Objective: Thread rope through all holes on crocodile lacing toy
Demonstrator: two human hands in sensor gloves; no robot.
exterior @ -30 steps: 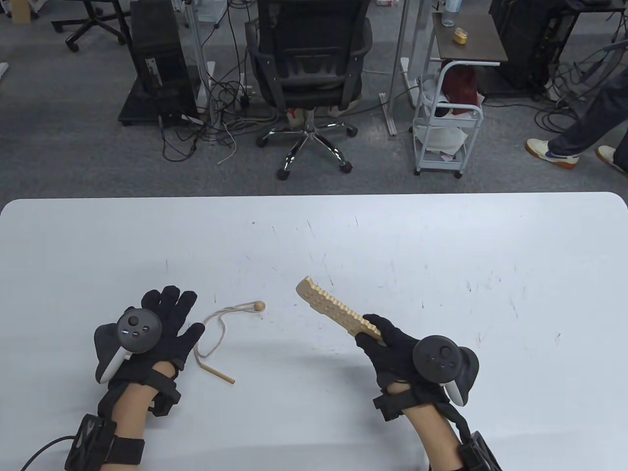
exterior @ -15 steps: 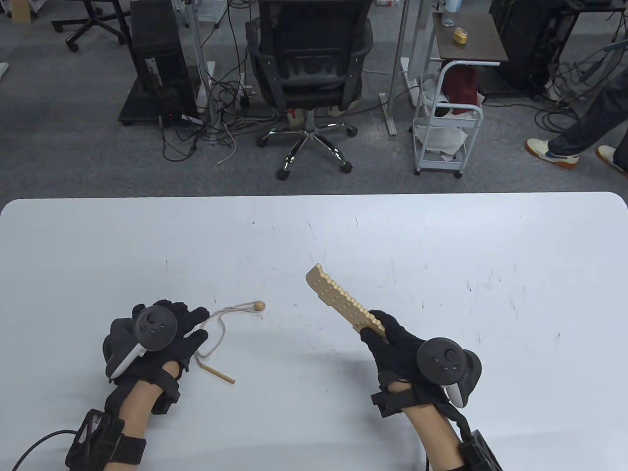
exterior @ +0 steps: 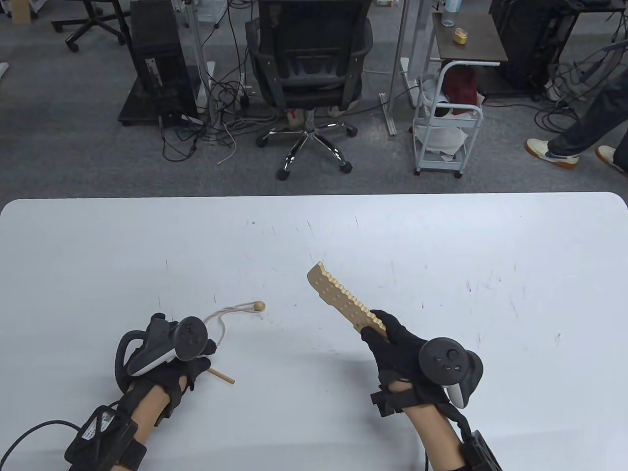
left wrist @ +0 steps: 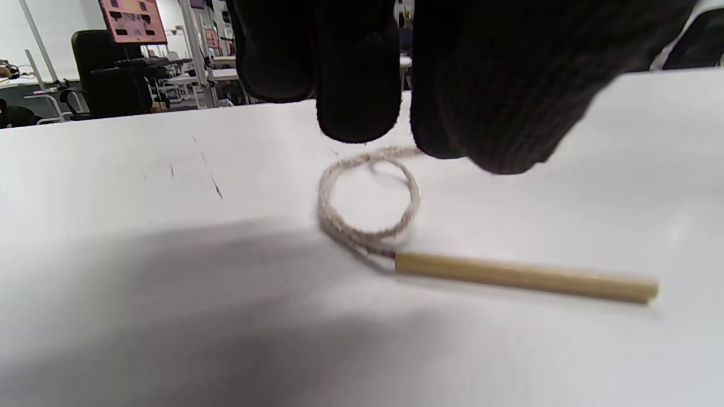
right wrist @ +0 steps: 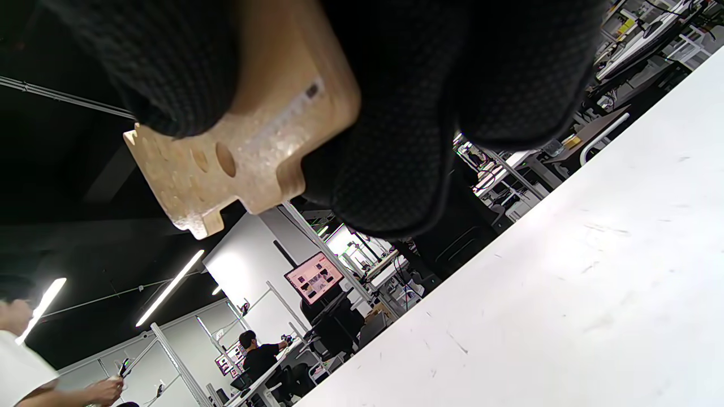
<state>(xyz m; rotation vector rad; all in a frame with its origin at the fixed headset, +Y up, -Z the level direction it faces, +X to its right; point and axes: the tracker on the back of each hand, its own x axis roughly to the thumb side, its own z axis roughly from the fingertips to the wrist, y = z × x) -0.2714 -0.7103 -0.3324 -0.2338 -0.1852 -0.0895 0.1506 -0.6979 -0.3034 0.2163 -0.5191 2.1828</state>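
Note:
The wooden crocodile lacing toy (exterior: 341, 300), a long tan board with holes and a toothed edge, is lifted off the table, and my right hand (exterior: 385, 336) grips its near end. In the right wrist view the toy (right wrist: 237, 152) sits between thumb and fingers (right wrist: 390, 181). The beige rope (exterior: 223, 326) lies on the table, running from a wooden bead (exterior: 259, 306) to a wooden needle stick (exterior: 222, 377). My left hand (exterior: 206, 351) is rolled on its side over the rope. Its fingertips (left wrist: 356, 121) come down at the rope loop (left wrist: 367, 198) beside the stick (left wrist: 526, 277), with a narrow gap to the thumb.
The white table (exterior: 441, 235) is scuffed. Beyond its far edge stand an office chair (exterior: 309, 64), a small white cart (exterior: 446, 132) and floor cables. A person's legs (exterior: 579, 132) are at the far right.
My left hand moved right and rolled onto its side, bringing its fingers down onto the rope near the stick. My right hand raised and turned the toy slightly.

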